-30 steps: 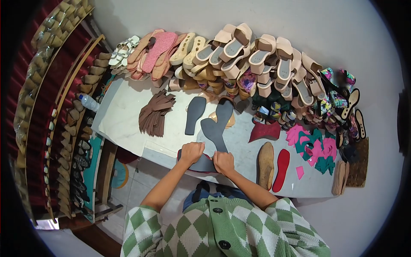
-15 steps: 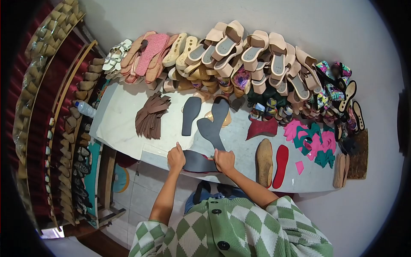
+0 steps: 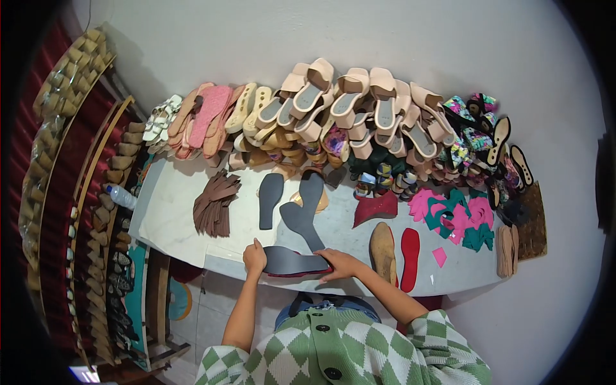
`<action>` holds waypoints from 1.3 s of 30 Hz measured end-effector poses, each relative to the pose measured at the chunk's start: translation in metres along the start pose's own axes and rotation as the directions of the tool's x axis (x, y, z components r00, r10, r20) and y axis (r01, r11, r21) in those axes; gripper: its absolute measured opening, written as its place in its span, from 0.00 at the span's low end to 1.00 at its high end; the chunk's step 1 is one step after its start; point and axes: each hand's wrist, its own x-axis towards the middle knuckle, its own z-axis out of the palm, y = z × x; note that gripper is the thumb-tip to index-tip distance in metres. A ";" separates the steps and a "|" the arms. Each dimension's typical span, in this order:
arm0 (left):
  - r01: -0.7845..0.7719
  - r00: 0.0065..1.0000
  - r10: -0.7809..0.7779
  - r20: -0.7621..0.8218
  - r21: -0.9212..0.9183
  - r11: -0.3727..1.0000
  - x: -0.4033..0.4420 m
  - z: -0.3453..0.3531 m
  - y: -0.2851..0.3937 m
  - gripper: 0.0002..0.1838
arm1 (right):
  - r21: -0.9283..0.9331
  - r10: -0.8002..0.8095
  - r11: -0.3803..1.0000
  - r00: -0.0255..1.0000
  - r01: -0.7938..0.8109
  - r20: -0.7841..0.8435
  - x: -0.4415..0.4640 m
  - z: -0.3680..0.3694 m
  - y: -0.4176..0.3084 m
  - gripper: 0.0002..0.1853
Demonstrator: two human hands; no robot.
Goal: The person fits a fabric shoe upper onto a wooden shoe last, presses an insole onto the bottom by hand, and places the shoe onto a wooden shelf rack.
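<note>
A dark grey shoe sole point(image 3: 292, 260) with a red layer along its underside lies across the table's front edge, between my two hands. My left hand point(image 3: 255, 258) is closed on its left end, thumb pointing up. At the narrower right end, my right hand point(image 3: 340, 264) grips it with looser fingers. Just beyond are more grey soles: one flat sole point(image 3: 271, 200) on the left, and another point(image 3: 301, 223) that overlaps a third point(image 3: 311, 191). To the right of my right hand lie a tan shoe last point(image 3: 383, 252) and a red sole point(image 3: 409, 260).
Brown strips point(image 3: 216, 204) fan out on the table's left. Beige heeled sandals point(image 3: 314, 96) pile along the wall. Pink and green scraps point(image 3: 452, 215) and a dark red piece point(image 3: 375, 208) lie on the right. Racks of shoe lasts point(image 3: 99, 256) and a water bottle point(image 3: 122, 197) stand left.
My right hand has loosened from a fist to more extended fingers at the sole's right end. The view has shifted, so the table sits lower. My left hand keeps its grip.
</note>
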 end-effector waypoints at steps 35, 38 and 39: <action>-0.148 0.989 0.120 -0.091 -0.436 0.888 0.006 0.099 0.096 0.18 | 0.171 0.194 0.965 0.980 -0.198 0.040 0.035 -0.151 0.121 0.45; -0.190 0.980 0.138 -0.141 -0.483 0.855 -0.001 0.097 0.099 0.17 | 0.187 0.227 0.944 0.948 -0.270 0.223 0.034 -0.142 0.120 0.43; -0.232 0.971 0.172 -0.164 -0.489 0.841 -0.002 0.095 0.102 0.14 | 0.190 0.224 0.944 0.945 -0.271 0.236 0.031 -0.138 0.119 0.42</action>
